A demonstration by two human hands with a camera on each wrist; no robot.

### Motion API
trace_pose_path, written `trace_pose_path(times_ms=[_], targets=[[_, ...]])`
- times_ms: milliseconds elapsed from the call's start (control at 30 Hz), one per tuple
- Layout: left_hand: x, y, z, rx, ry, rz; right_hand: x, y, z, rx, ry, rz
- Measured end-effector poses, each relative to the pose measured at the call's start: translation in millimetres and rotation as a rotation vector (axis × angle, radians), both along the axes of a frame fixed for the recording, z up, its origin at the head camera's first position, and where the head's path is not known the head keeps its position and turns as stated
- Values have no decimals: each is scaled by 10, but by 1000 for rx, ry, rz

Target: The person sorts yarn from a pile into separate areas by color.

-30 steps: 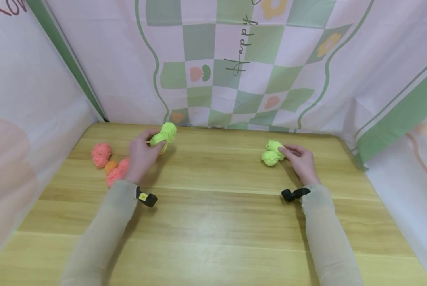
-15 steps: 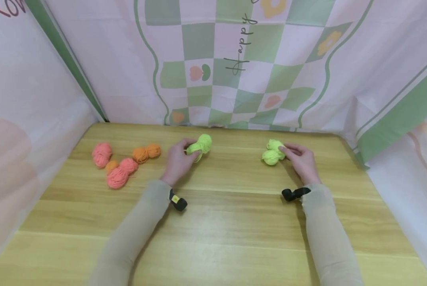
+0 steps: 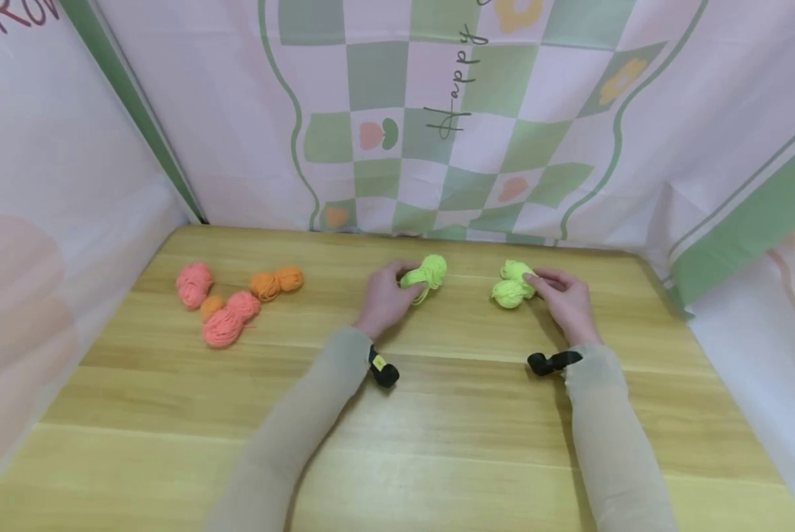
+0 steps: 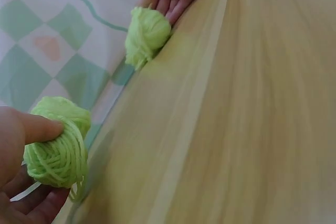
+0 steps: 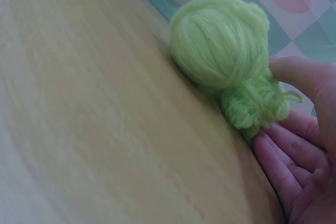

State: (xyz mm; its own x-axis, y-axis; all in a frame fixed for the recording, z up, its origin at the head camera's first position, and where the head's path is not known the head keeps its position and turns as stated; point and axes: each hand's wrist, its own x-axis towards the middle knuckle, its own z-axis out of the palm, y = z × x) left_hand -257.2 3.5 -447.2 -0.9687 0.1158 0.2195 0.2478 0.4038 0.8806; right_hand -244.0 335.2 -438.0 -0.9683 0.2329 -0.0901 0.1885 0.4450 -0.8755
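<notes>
My left hand (image 3: 386, 297) grips a lime-green yarn ball (image 3: 425, 273) just above the wooden table (image 3: 397, 414), thumb on top in the left wrist view (image 4: 55, 150). To its right, my right hand (image 3: 562, 295) touches a second pair of lime-green yarn balls (image 3: 512, 284) lying on the table; thumb and fingertips (image 5: 286, 150) rest against the smaller ball (image 5: 254, 103), with the larger one (image 5: 220, 40) beside it. The two green bundles sit about a hand's width apart near the back edge.
Pink yarn balls (image 3: 194, 283) (image 3: 227, 319) and orange yarn balls (image 3: 276, 281) (image 3: 211, 305) lie at the table's back left. A patterned cloth backdrop (image 3: 437, 111) closes off the back and both sides.
My left hand has carried its green yarn ball rightward from the back left toward the right hand's yarn. The right hand has stayed in place on its balls.
</notes>
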Motion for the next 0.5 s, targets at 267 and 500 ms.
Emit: trace_pose_path(times_ms=[267, 500], targets=[[15, 323, -35, 41, -41, -20, 25, -2, 13, -12, -3, -5], [85, 547, -43, 53, -41, -32, 13, -16, 18, -6, 15, -1]])
